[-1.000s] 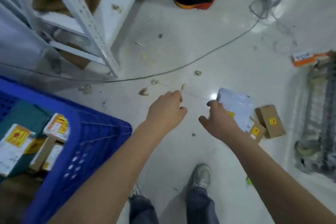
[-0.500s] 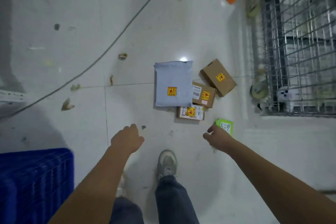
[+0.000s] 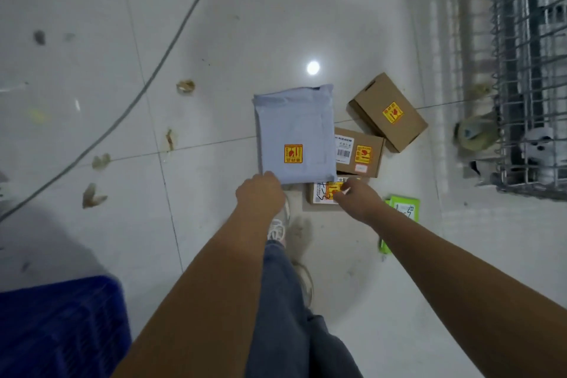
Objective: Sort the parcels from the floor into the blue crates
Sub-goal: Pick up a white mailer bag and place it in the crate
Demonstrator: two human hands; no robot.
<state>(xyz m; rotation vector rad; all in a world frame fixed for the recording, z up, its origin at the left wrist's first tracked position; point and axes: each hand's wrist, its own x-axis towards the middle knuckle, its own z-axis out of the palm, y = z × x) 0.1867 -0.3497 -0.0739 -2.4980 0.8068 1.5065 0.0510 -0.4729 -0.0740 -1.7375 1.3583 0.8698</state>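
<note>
Left hand [image 3: 260, 195] reaches the grey mailer's [image 3: 296, 132] near edge on the floor [image 3: 214, 24]; right hand [image 3: 357, 198] hovers over a small box [image 3: 322, 193]. Whether their fingers grip, I cannot tell. The slick mailer could slip from a one-handed pinch.

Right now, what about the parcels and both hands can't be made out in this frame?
- Small white parcel: far edge under the grey mailer, right part behind the right hand; label unreadable.
- Left hand: fingertips hidden at the mailer's near edge; grip unclear.
- Blue crate: cut off by the frame's corner; contents unseen.
- Green packet: partly behind the right forearm.
</note>
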